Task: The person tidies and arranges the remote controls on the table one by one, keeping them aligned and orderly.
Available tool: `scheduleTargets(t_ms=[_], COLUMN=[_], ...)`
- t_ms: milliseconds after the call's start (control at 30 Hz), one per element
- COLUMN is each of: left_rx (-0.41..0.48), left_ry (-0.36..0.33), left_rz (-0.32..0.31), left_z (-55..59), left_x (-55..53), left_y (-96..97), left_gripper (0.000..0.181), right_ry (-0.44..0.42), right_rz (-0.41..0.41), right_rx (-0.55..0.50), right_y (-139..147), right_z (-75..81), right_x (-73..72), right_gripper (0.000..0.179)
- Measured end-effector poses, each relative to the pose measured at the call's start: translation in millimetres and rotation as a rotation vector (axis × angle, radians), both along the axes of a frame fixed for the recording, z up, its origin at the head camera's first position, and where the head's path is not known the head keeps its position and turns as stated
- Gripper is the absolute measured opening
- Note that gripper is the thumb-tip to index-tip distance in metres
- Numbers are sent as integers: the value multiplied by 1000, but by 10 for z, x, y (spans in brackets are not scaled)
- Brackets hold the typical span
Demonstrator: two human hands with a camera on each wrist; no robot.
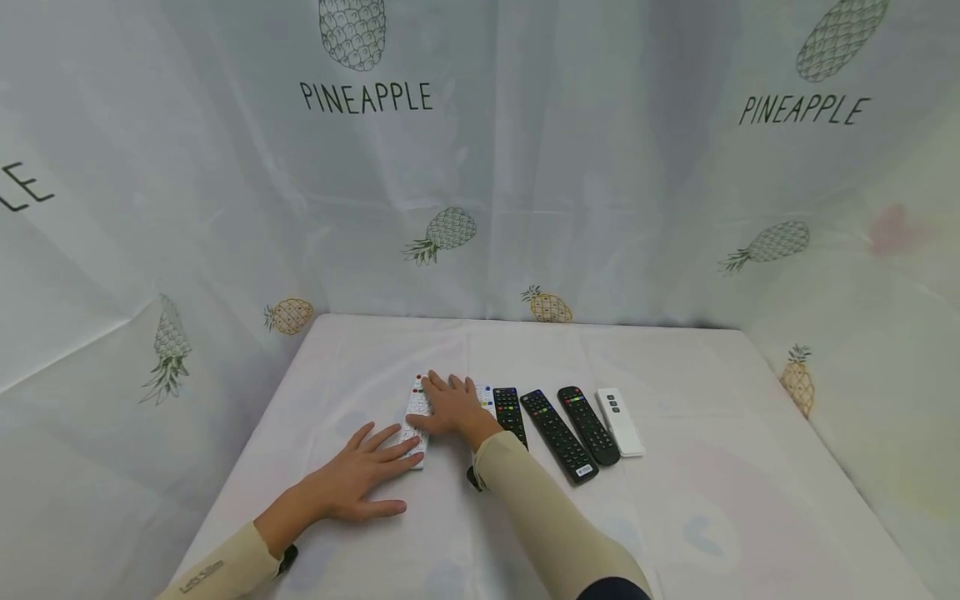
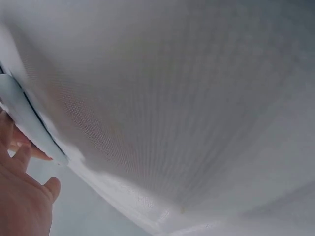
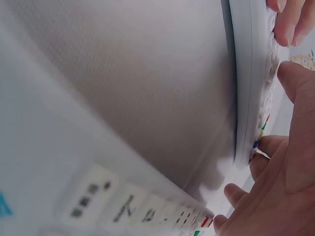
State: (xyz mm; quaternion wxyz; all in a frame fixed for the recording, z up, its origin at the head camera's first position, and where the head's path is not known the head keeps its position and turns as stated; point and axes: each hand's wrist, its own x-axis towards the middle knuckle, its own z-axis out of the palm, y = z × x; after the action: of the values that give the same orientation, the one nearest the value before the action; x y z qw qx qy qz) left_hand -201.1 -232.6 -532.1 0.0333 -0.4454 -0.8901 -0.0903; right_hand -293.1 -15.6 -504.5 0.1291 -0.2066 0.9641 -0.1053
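A white remote control [image 1: 417, 408] with many buttons lies on the left of a row of remotes. My left hand [image 1: 360, 477] has its fingers spread, the fingertips at the remote's near end. Over its upper part rests my right hand [image 1: 450, 410], fingers extended, hiding some of the buttons. In the right wrist view, fingertips touch the button side of this white remote [image 3: 248, 88]. A second white remote [image 1: 486, 398] is partly covered by the right hand and wrist. The left wrist view shows the remote's edge [image 2: 32, 120] beside the fingers.
Right of the hands lie three black remotes, one partly behind the sleeve [image 1: 510, 408], one longer [image 1: 558, 437] and one rounded [image 1: 588, 425]. A slim white remote [image 1: 621, 422] ends the row. The table [image 1: 720, 483] has a pale cloth; a pineapple-print curtain [image 1: 600, 183] hangs behind.
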Motion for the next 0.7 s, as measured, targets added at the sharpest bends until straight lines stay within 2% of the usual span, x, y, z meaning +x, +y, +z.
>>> scheduleTargets(t_ms=[133,400,567,700], left_rx=[-3,-13,9,16], left_ry=[-18,-10,-24,-9], left_rz=[4,16,28,35], left_z=[-1,7,8,7], left_x=[-6,-30,-9,9], left_y=[-10,-77,-118,-144], left_gripper=[71,69,69,68], right_ry=[-6,7,6,-10], right_rz=[3,17,32,35], right_rx=[2,14,10,-5], right_y=[-2,-61,-109,-144], right_z=[38,48,23,16], right_x=[6,-24,-56,-63], right_gripper=[80,81,81,81])
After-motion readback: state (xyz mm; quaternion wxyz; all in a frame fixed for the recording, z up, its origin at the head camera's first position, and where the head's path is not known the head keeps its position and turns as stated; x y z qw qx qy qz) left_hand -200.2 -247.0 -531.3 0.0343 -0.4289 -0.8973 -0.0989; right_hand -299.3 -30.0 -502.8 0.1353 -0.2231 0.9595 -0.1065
